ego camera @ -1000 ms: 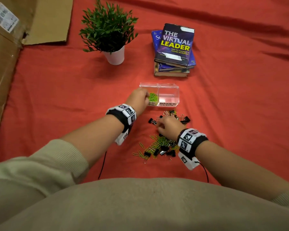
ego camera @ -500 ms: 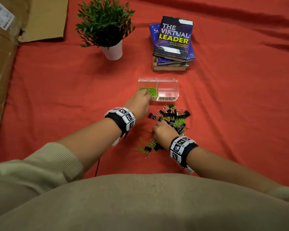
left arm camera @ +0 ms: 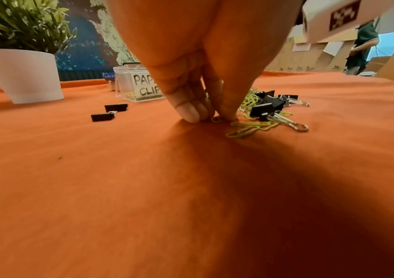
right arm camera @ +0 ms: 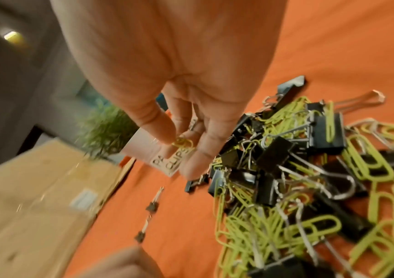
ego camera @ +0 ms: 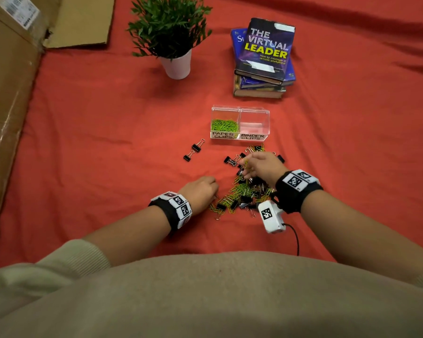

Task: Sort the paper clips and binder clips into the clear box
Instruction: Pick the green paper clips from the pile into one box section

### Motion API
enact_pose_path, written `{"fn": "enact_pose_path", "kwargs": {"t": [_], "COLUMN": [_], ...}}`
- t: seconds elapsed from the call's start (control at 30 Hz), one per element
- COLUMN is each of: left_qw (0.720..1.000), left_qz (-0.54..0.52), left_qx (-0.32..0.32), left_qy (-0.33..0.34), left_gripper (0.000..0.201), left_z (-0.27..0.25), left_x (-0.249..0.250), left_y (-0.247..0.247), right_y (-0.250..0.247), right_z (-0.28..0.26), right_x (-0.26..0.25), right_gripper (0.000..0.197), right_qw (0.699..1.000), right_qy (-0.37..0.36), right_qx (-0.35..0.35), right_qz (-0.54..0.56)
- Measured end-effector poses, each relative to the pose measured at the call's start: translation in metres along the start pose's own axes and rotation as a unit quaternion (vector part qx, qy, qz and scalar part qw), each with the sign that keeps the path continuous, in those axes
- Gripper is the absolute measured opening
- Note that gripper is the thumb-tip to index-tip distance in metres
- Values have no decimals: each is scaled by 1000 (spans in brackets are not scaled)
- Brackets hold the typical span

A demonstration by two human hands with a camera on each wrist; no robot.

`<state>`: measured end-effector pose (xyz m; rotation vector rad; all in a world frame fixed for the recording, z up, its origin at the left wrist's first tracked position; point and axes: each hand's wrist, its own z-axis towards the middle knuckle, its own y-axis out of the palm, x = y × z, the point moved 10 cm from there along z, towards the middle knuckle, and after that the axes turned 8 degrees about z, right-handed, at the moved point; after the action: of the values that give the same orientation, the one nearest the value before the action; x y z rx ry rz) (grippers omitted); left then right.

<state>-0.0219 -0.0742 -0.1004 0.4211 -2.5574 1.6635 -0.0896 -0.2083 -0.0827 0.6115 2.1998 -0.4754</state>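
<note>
The clear box (ego camera: 254, 112) stands on the red cloth; its left half, labelled PAPER CLIPS, holds green paper clips (ego camera: 224, 125), and nothing shows in the BINDER CLIPS half. A mixed pile (ego camera: 248, 191) of green paper clips and black binder clips lies in front of it. My left hand (ego camera: 214, 191) is down at the pile's left edge, fingertips (left arm camera: 191, 112) pinching a paper clip (left arm camera: 217, 119) against the cloth. My right hand (ego camera: 244, 169) hovers over the pile's far part, thumb and fingers pinching a green paper clip (right arm camera: 182, 143). Two binder clips (ego camera: 193, 152) lie apart to the left.
A potted plant (ego camera: 176, 67) and a stack of books (ego camera: 264, 59) stand behind the box. A large cardboard box (ego camera: 7, 93) runs along the left edge. Bare red cloth (ego camera: 108, 154) spreads left and right of the pile.
My left hand came back from the box's paper clip half to the pile's left edge. My right hand moved from the pile's near side to its far side and lifted.
</note>
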Motion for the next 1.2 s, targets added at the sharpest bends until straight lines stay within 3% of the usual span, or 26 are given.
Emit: {"fn": "enact_pose_path", "kwargs": {"t": [0.07, 0.13, 0.23, 0.3, 0.47, 0.57, 0.7, 0.87, 1.07, 1.2], "left_qw": [1000, 996, 974, 965, 993, 998, 998, 990, 949, 945], "left_qz": [-14, -83, -212, -243, -107, -40, -34, -111, -240, -227], "left_qx": [4, 12, 29, 21, -10, -22, 9, 37, 84, 105], "left_qy": [-5, -22, -71, -93, -56, -40, -47, -82, -184, -211], "left_gripper": [20, 16, 15, 18, 22, 37, 33, 25, 18, 28], "left_z": [-1, -3, -9, -12, -11, -10, -6, 3, 8, 3], "left_x": [1, -3, -14, -15, 7, 13, 8, -15, -58, -65], "left_y": [-1, -1, -2, -1, 6, 14, 6, -6, -27, -37], "right_y": [3, 6, 7, 16, 55, 58, 60, 57, 31, 11], "right_z": [-6, -9, -11, -15, -23, -22, -23, -15, -6, -2], "right_x": [3, 6, 8, 3, 23, 29, 25, 26, 4, -3], "right_gripper": [21, 17, 17, 14, 43, 42, 26, 16, 12, 12], "right_qw": [994, 994, 995, 964, 850, 827, 816, 844, 927, 967], "right_qy": [29, 30, -22, -82, -157, -161, -187, -187, -161, -116], "right_qx": [-23, -35, -25, -32, -122, -111, -90, -63, -3, 14], "right_qz": [103, 100, -96, -251, -488, -528, -539, -499, -340, -228]}}
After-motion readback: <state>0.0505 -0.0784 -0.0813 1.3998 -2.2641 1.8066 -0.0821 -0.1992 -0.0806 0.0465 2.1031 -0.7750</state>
